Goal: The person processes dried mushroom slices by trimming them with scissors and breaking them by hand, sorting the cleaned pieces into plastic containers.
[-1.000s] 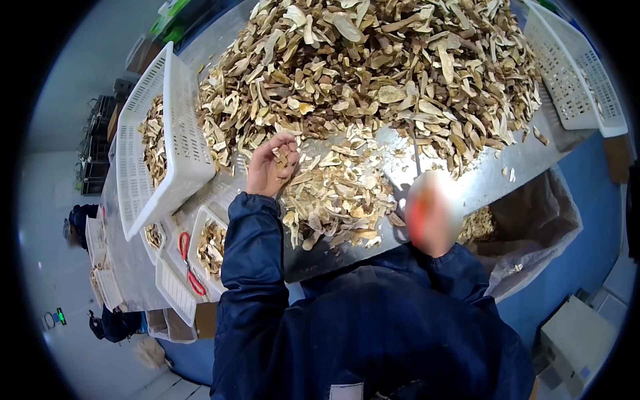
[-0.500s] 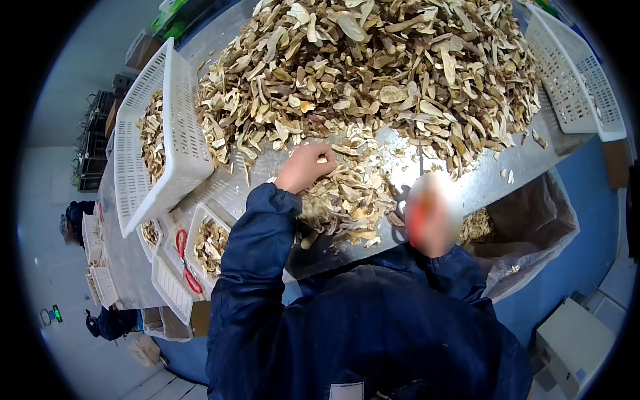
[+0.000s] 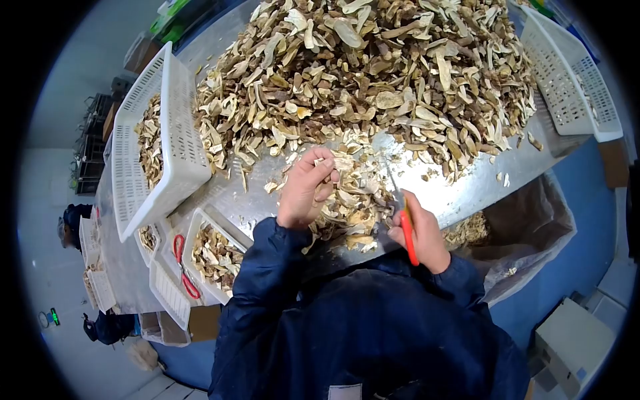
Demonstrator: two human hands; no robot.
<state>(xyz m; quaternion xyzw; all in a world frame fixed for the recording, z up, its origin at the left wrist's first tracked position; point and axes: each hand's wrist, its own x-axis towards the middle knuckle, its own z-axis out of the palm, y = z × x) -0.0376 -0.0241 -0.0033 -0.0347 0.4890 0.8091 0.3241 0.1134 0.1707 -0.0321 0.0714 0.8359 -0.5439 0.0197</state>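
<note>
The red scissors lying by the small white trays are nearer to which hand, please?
Left: the left hand is above and right of the red scissors in the picture; the right hand is farther right, holding a red-handled tool.

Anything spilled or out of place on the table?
Yes, slightly: a few loose slices lie on bare table near the right-hand basket, apart from the big pile, so they look spilled.

At 4 o'clock a pale grey, box-shaped cabinet point(image 3: 579, 330) stands on smooth blue floor point(image 3: 567, 277). A small, glowing green sign point(image 3: 55, 317) shows at 8. At 9: dark, open-framed racks point(image 3: 87, 160) and a dark-clothed co-worker point(image 3: 77, 216). At 11, bright green objects point(image 3: 175, 9).
</note>
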